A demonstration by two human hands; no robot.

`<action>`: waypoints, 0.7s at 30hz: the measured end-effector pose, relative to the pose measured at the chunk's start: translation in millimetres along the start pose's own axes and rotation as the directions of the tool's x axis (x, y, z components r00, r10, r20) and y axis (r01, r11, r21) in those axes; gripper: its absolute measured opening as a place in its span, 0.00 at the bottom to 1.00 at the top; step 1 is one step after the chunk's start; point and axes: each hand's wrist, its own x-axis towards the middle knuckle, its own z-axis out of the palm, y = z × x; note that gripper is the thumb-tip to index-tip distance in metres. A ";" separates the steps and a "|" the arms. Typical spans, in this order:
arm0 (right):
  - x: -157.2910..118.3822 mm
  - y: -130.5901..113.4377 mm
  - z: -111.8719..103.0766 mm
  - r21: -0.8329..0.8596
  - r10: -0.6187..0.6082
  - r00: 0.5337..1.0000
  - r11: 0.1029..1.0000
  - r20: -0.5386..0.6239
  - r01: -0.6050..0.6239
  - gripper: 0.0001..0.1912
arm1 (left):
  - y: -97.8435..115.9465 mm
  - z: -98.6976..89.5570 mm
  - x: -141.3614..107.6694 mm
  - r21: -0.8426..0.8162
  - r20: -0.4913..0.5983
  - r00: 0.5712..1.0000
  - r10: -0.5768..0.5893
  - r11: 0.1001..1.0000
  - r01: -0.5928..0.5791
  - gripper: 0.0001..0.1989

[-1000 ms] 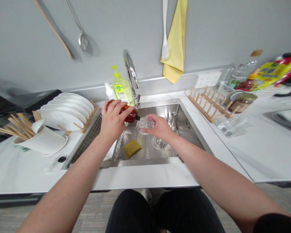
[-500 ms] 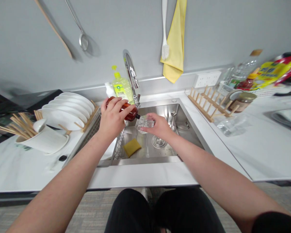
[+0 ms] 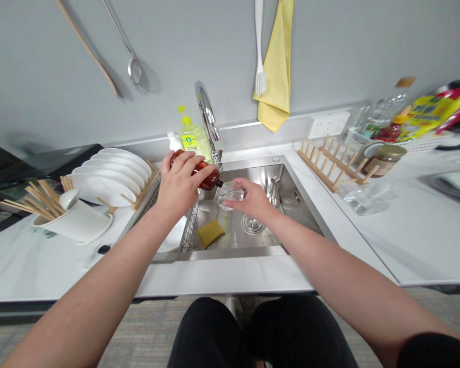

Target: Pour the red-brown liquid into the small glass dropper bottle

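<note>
Knees in black trousers [image 3: 210, 332] show nearest, below the edge of the white marbled counter [image 3: 230, 276], with both bare forearms stretched out over it. Just past that edge is the steel sink [image 3: 253, 251], where a yellow sponge [image 3: 210, 233] lies in the basin between a wire rack [image 3: 191, 225] and the round drain [image 3: 252, 224]. Over the sink, the left hand [image 3: 180, 186] is curled from above around a reddish-brown bottle [image 3: 206, 179], fingers spread across its side, and has it tipped well over so the black neck points toward the right hand. That right hand [image 3: 253, 199] is partly closed, thumb and fingers gripping a small clear cup [image 3: 229, 194] right by the neck; I can't tell whether the two touch, or see any liquid running between them. Off to the left, a white holder [image 3: 76, 222] carries chopsticks [image 3: 42, 199] and a white ladle [image 3: 69, 198], with white plates [image 3: 111, 171] leaning in a row behind it. To the right, crumpled clear plastic [image 3: 368, 199] lies near a pegged wooden rack [image 3: 341, 163] and a gold-lidded jar [image 3: 385, 159]. Behind the hands, a green-yellow pump bottle [image 3: 193, 140] stands beside the chrome tap [image 3: 205, 107]. Farthest back, on the grey wall, hang a small strainer [image 3: 135, 70], a white brush [image 3: 260, 51] and a yellow cloth [image 3: 278, 76].
</note>
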 end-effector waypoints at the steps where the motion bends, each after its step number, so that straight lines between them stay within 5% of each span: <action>1: 0.0 -0.5 -0.1 0.000 -0.002 1.000 1.000 -0.001 0.002 0.33 | 0.0 -1.2 1.0 -0.004 0.005 1.000 0.002 1.000 -0.002 0.36; 21: -0.7 -9.1 -1.8 0.076 -0.007 0.999 0.997 -0.035 0.009 0.34 | 10.0 -32.5 33.2 -0.008 0.064 0.992 0.106 0.994 -0.106 0.22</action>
